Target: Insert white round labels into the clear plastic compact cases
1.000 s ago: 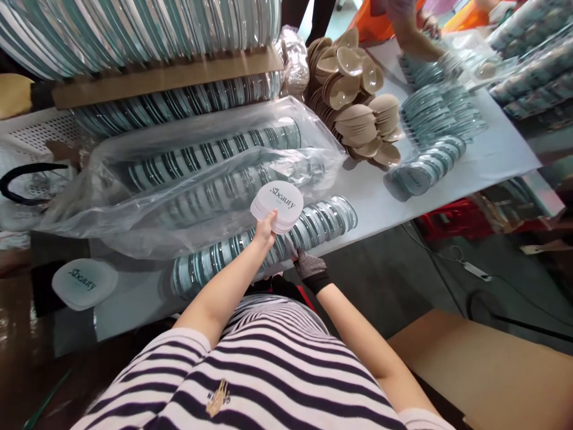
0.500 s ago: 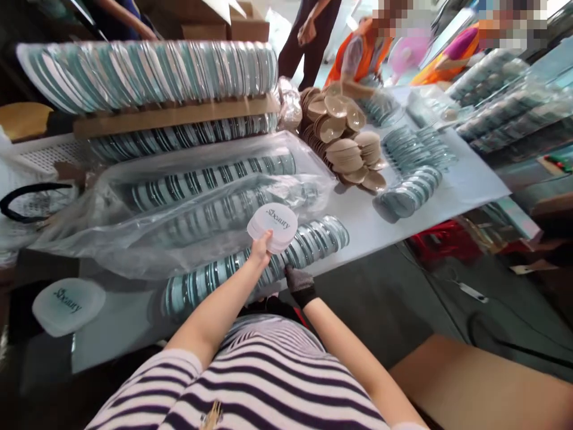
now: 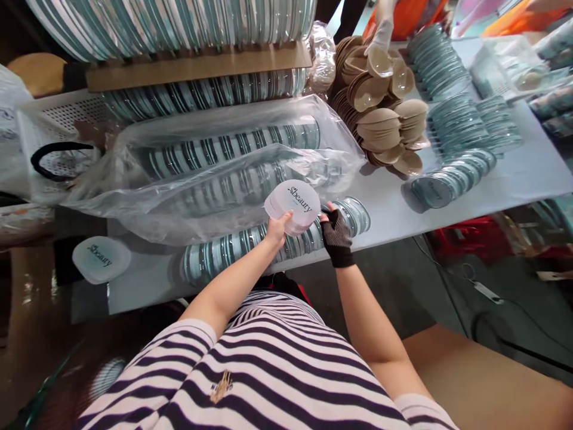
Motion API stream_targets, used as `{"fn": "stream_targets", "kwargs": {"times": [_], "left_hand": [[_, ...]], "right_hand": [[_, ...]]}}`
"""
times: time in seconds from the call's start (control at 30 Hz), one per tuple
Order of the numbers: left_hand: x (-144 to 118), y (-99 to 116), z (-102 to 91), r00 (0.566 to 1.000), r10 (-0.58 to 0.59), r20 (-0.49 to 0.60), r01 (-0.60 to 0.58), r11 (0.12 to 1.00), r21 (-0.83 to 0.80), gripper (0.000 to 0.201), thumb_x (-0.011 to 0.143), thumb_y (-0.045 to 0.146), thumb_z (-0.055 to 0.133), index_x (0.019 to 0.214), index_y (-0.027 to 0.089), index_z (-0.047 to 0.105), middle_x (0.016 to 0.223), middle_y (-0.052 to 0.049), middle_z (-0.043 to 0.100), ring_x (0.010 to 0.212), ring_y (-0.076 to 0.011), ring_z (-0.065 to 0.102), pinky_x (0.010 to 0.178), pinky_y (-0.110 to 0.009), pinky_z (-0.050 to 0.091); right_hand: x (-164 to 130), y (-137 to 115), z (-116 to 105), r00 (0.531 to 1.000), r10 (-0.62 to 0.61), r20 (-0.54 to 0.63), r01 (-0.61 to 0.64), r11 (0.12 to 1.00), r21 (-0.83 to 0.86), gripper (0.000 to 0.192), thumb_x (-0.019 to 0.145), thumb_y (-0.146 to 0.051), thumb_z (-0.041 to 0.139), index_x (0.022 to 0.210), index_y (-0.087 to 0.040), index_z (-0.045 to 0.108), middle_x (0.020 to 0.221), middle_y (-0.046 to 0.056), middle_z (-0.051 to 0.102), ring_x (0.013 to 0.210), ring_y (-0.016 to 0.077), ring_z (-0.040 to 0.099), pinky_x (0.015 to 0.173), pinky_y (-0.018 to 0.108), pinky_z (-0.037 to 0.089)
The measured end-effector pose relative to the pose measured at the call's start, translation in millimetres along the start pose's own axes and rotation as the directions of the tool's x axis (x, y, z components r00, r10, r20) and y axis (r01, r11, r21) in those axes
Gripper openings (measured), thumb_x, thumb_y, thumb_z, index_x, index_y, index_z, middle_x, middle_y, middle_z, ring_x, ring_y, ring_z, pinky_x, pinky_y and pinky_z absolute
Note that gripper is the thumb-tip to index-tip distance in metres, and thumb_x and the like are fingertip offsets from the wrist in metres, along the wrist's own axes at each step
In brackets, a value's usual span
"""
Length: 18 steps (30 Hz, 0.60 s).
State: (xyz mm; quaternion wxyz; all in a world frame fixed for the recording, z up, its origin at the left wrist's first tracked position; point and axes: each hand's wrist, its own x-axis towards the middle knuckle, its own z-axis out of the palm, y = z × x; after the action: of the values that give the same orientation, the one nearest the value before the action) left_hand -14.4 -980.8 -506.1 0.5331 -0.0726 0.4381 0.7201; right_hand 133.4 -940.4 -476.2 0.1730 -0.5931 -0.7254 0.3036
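A small stack of whitish rounded sheets point(image 3: 299, 202) printed "Sbeauty" is pinched in my left hand point(image 3: 278, 230), thumb on top. It is held above a long row of clear, teal-tinted plastic pieces point(image 3: 233, 249) standing on edge along the table's front. My right hand point(image 3: 338, 236), in a dark fingerless glove, is over the right part of that row, just beside the stack. Its bare fingertips are apart, and I see nothing held in them. Another printed rounded sheet or stack point(image 3: 102, 259) lies at the table's left corner.
Behind the row, a clear plastic bag point(image 3: 134, 209) covers more rows. Beige bowl-shaped pieces point(image 3: 380, 128) are piled to its right, near teal stacks point(image 3: 461, 125). A cardboard strip point(image 3: 201, 67) separates the rear rows. A carton point(image 3: 483, 382) stands at lower right. A person in orange point(image 3: 416, 18) is across the table.
My right hand has moved forward and right, from the row's near edge to over its right part. My left hand still holds the printed stack. The view has tipped down.
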Motion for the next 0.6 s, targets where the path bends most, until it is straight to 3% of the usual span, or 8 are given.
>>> {"fn": "stream_targets", "kwargs": {"times": [0.13, 0.23, 0.3, 0.37, 0.43, 0.53, 0.6], "left_hand": [[-8.7, 8.2, -16.0, 0.999, 0.018, 0.045, -0.021, 0.998, 0.067, 0.04, 0.07, 0.007, 0.079, 0.108, 0.014, 0.07, 0.11, -0.011, 0.075, 0.115, -0.0281, 0.066, 0.108, -0.047, 0.047], [-8.9, 14.2, -29.3, 0.996, 0.048, 0.076, -0.059, 0.988, 0.141, 0.04, 0.07, 0.011, 0.081, 0.108, 0.017, 0.071, 0.114, -0.011, 0.074, 0.116, -0.0301, 0.065, 0.106, -0.048, 0.048], [-7.7, 17.0, -33.7, 0.994, 0.053, 0.091, -0.066, 0.987, 0.149, 0.04, 0.07, 0.012, 0.081, 0.108, 0.017, 0.071, 0.114, -0.009, 0.074, 0.115, -0.0289, 0.065, 0.105, -0.046, 0.049], [-6.8, 20.2, -33.5, 0.994, 0.042, 0.105, -0.055, 0.992, 0.114, 0.041, 0.069, 0.01, 0.08, 0.108, 0.018, 0.07, 0.112, -0.007, 0.075, 0.113, -0.027, 0.066, 0.104, -0.044, 0.051], [-6.2, 25.4, -30.3, 0.997, 0.015, 0.074, -0.02, 0.997, 0.071, 0.04, 0.07, 0.009, 0.079, 0.109, 0.017, 0.07, 0.11, -0.008, 0.075, 0.113, -0.0264, 0.067, 0.103, -0.043, 0.052], [-3.9, 36.1, -26.2, 0.998, -0.013, -0.058, 0.013, 1.0, 0.002, 0.039, 0.074, 0.005, 0.075, 0.111, 0.015, 0.069, 0.11, -0.01, 0.075, 0.114, -0.0261, 0.067, 0.104, -0.044, 0.051], [-1.4, 41.5, -26.6, 0.993, -0.026, -0.115, 0.021, 0.999, -0.038, 0.043, 0.076, 0.002, 0.072, 0.116, 0.014, 0.067, 0.112, -0.01, 0.075, 0.114, -0.0247, 0.067, 0.104, -0.043, 0.051]], "right_hand": [[9.0, -24.8, -2.6, 0.985, -0.158, -0.07, 0.154, 0.986, -0.062, 0.059, 0.087, -0.038, 0.048, 0.139, -0.009, 0.05, 0.147, 0.02, 0.047, 0.139, 0.029, 0.042, 0.116, 0.047, 0.034], [-10.6, -43.2, 18.1, 0.965, -0.247, -0.093, 0.247, 0.969, -0.012, 0.051, 0.089, -0.036, 0.047, 0.134, -0.014, 0.054, 0.142, 0.016, 0.053, 0.131, 0.0271, 0.049, 0.11, 0.043, 0.043], [-21.2, -48.5, 33.8, 0.99, -0.137, -0.039, 0.141, 0.982, 0.123, 0.047, 0.088, -0.036, 0.047, 0.129, -0.016, 0.057, 0.124, 0.013, 0.065, 0.11, 0.0238, 0.063, 0.093, 0.037, 0.054], [-27.4, -45.4, 40.5, 0.999, 0.043, -0.012, -0.039, 0.975, 0.22, 0.046, 0.088, -0.038, 0.044, 0.125, -0.015, 0.057, 0.108, 0.011, 0.07, 0.087, 0.0206, 0.067, 0.076, 0.033, 0.058], [-36.0, -34.6, 32.6, 0.979, 0.18, -0.097, -0.151, 0.956, 0.252, 0.048, 0.09, -0.043, 0.04, 0.125, -0.014, 0.056, 0.103, 0.011, 0.071, 0.076, 0.0194, 0.067, 0.066, 0.031, 0.057], [-68.6, -9.9, 3.6, 0.945, 0.193, -0.263, -0.169, 0.979, 0.111, 0.054, 0.091, -0.05, 0.039, 0.124, -0.012, 0.058, 0.104, 0.015, 0.071, 0.077, 0.0228, 0.068, 0.067, 0.034, 0.055], [-102.4, 6.0, -11.3, 0.969, 0.122, -0.213, -0.147, 0.983, -0.106, 0.051, 0.089, -0.048, 0.043, 0.118, -0.011, 0.063, 0.1, 0.017, 0.072, 0.082, 0.0264, 0.069, 0.072, 0.035, 0.054]]}}
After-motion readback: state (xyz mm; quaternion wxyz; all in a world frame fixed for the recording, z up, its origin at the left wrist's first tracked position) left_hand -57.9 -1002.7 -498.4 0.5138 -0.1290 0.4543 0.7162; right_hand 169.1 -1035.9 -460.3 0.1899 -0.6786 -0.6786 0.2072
